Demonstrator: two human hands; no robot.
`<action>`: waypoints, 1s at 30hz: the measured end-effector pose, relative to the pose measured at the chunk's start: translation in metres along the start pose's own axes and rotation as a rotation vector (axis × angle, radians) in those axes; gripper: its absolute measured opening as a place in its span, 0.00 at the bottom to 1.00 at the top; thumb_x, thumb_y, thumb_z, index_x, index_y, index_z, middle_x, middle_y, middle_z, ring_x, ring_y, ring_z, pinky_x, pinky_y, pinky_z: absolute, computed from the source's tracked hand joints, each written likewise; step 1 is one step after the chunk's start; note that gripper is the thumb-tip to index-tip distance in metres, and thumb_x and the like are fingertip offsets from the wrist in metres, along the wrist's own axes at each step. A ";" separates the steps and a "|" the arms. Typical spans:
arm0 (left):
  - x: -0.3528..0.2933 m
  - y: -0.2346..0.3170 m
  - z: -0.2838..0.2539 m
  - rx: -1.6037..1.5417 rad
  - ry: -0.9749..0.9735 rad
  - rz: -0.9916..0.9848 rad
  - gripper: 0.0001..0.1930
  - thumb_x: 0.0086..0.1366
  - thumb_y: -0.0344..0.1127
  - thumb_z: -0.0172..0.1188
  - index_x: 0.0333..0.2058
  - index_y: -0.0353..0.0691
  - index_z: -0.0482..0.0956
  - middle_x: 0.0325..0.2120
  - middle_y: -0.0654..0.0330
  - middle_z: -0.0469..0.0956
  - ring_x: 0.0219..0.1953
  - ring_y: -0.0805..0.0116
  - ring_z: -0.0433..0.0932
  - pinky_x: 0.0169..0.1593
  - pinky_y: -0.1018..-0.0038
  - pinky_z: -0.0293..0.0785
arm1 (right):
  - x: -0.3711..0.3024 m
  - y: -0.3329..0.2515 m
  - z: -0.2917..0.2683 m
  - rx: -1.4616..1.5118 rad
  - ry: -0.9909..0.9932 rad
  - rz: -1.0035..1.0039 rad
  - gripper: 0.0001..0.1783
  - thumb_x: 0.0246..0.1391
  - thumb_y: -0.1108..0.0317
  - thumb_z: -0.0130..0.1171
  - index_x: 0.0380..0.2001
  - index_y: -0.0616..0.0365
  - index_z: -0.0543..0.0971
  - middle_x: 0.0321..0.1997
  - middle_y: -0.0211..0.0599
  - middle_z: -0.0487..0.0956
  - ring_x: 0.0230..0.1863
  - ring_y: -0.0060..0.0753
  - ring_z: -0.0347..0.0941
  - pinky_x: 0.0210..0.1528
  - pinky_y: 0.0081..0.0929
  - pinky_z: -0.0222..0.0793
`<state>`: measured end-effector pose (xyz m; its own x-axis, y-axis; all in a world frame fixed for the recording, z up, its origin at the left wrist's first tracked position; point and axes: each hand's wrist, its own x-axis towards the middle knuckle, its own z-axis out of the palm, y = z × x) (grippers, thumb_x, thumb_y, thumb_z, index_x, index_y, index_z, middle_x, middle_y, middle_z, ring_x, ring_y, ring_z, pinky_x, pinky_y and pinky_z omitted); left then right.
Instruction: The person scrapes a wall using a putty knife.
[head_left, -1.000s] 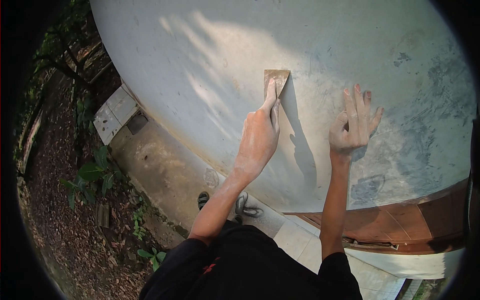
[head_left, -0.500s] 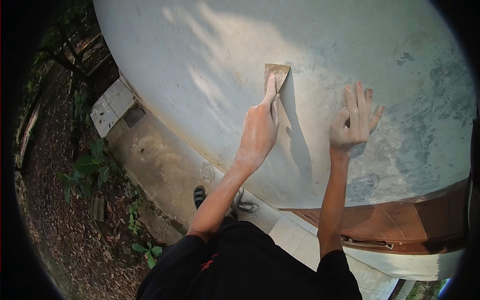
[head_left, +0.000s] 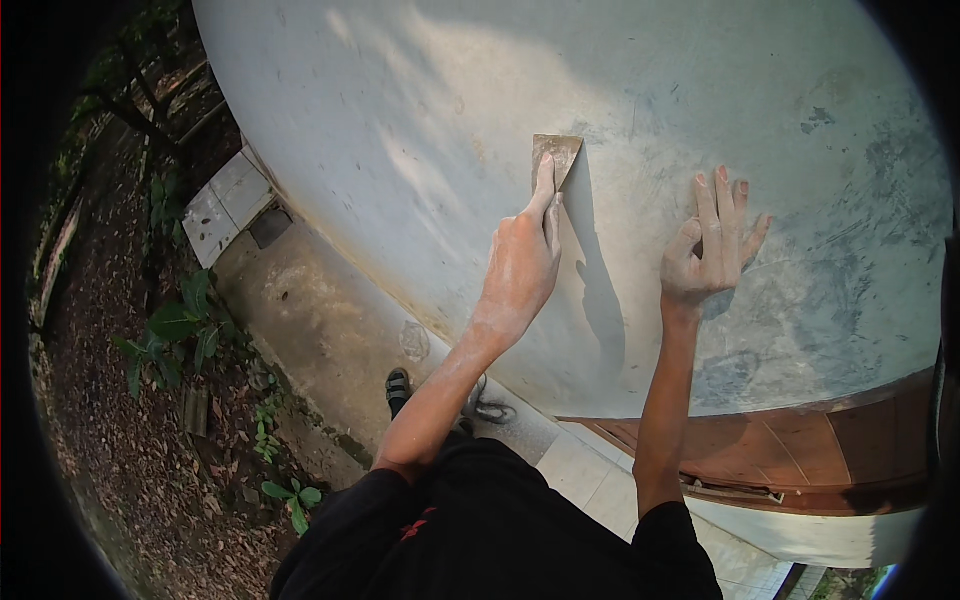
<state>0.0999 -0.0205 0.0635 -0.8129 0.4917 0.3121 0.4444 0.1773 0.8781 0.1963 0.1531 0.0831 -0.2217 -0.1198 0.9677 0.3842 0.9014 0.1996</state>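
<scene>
Head view, nearest first: a black T-shirt (head_left: 500, 530) with a small red mark on its front, and two bare forearms rising from its sleeves. Both hands are dusted with pale powder. The left hand (head_left: 520, 260) grips a flat scraper (head_left: 556, 153), index finger laid along its tan, flared blade and the other fingers curled beneath; its handle is hidden by the hand. The scraper is at the pale grey-blue wall (head_left: 650, 90), well in from the base edge that borders the path, its broad end turned away from the person and appearing to meet the surface. A long shadow falls just to its right. The right hand (head_left: 705, 262) shows nothing in its grasp: fingers spread wide, thumb bent in near the index finger, beside darker smudged patches toward the wall's right edge. Whether its palm presses on the wall, I cannot tell.

Brown wooden panels (head_left: 790, 445) adjoin the wall's edge at lower right. Down by the base edge, a sandaled foot (head_left: 398, 385) stands on the stained concrete path (head_left: 310, 300). Beyond the path's outer edge, a leafy green plant (head_left: 178, 322) grows among brown leaf litter (head_left: 130, 470).
</scene>
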 end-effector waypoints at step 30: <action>-0.006 0.001 0.011 -0.070 0.071 -0.053 0.24 0.75 0.30 0.44 0.67 0.35 0.58 0.32 0.40 0.81 0.22 0.76 0.63 0.32 0.73 0.70 | -0.008 0.001 -0.005 0.021 -0.014 -0.010 0.20 0.60 0.72 0.44 0.47 0.49 0.84 0.51 0.32 0.83 0.63 0.37 0.72 0.75 0.49 0.43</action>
<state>0.1090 -0.0142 0.0583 -0.8603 0.4211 0.2874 0.3748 0.1401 0.9165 0.2028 0.1535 0.0766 -0.2376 -0.1234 0.9635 0.3627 0.9089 0.2058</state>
